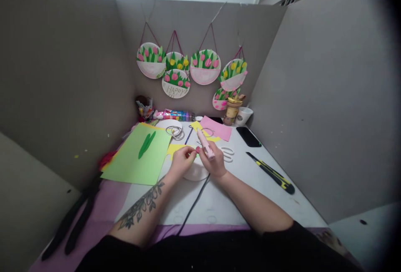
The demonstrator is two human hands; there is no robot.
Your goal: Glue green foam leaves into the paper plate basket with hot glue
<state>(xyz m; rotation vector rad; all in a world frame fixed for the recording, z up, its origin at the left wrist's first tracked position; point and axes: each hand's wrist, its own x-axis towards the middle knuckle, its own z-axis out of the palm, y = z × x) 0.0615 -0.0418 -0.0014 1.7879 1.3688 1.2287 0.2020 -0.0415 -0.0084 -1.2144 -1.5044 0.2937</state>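
My right hand [214,163] is wrapped round a pink glue gun [205,143], its body slanting up and to the left. Close beside it, my left hand [182,161] is closed in a pinch at a small pink paper piece [197,149], which lies between the fingertips of both hands. Beneath the hands sits a white paper plate [196,173], partly covered by them. A black cable [193,204] runs from near the plate towards my body. White-handled scissors [228,153] lie just right of my right hand, their blades mostly hidden.
Green paper sheets [134,167] with dark green strips [146,145] lie left. Pink paper [219,128], coiled wire [175,133] and a pen [189,135] are behind my hands. A phone [248,137] and utility knife [272,174] lie right. Decorated plates [205,76] hang on the partition.
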